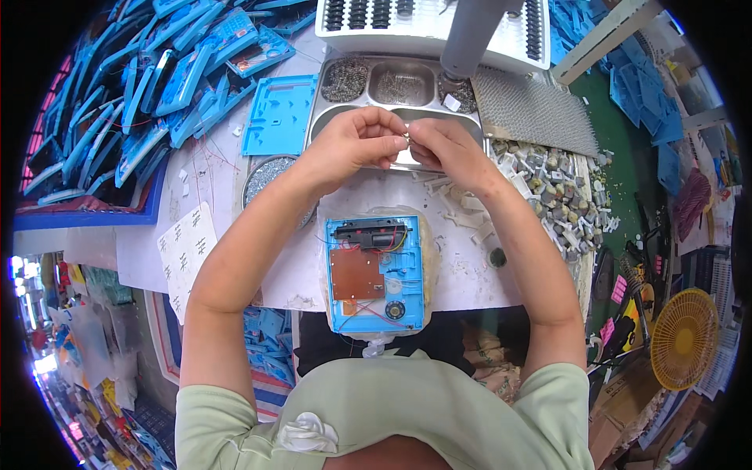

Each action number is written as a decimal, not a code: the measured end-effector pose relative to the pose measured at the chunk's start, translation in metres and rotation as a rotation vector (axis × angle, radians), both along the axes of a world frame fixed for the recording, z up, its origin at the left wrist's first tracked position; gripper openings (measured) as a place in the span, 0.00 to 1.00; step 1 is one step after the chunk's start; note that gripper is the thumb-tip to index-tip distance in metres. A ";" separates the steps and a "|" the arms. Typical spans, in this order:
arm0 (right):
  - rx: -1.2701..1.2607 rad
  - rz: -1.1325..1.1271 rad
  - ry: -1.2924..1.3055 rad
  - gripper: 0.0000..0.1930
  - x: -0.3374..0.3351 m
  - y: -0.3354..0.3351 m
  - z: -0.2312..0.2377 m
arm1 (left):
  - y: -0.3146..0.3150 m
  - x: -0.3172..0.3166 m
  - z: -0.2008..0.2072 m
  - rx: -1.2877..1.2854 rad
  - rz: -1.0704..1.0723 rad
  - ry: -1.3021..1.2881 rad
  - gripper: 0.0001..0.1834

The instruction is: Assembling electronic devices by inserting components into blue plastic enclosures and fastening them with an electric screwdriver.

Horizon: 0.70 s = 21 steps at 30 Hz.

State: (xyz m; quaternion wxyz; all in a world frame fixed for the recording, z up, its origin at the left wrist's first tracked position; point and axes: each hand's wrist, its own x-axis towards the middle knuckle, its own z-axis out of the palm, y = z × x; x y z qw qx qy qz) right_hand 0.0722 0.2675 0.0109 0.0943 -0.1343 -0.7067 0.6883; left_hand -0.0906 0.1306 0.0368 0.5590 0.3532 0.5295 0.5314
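Over the front compartment of a metal tray point(471, 121), my left hand point(356, 149) and my right hand point(450, 149) meet fingertip to fingertip. Both are closed in a pinch around something tiny, too small to name. Behind them, the tray's rear compartments hold small metal parts point(345, 81). Closer to me lies an opened blue plastic housing point(415, 270) on a padded rest, with a brown circuit board point(356, 274), a black part point(368, 233) along its top and thin wires inside. A flat blue cover point(278, 117) lies left of the tray.
Blue housings point(184, 78) are heaped at the far left. A white box point(501, 47) with black coils stands at the back, a grey post point(474, 35) before it. On the right are a bristly mat point(533, 110) and loose small parts point(560, 188). A round dish point(270, 174) sits by my left forearm.
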 end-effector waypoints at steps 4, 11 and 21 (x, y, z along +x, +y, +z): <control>0.318 -0.020 0.092 0.11 0.003 -0.003 0.004 | 0.000 -0.009 -0.008 -0.101 -0.003 -0.241 0.11; -0.081 -0.193 -0.133 0.18 -0.003 -0.005 0.025 | 0.005 -0.013 -0.012 -0.092 0.037 -0.254 0.11; 0.035 -0.079 0.013 0.11 -0.003 -0.001 0.009 | 0.004 -0.013 -0.007 -0.163 0.077 -0.331 0.09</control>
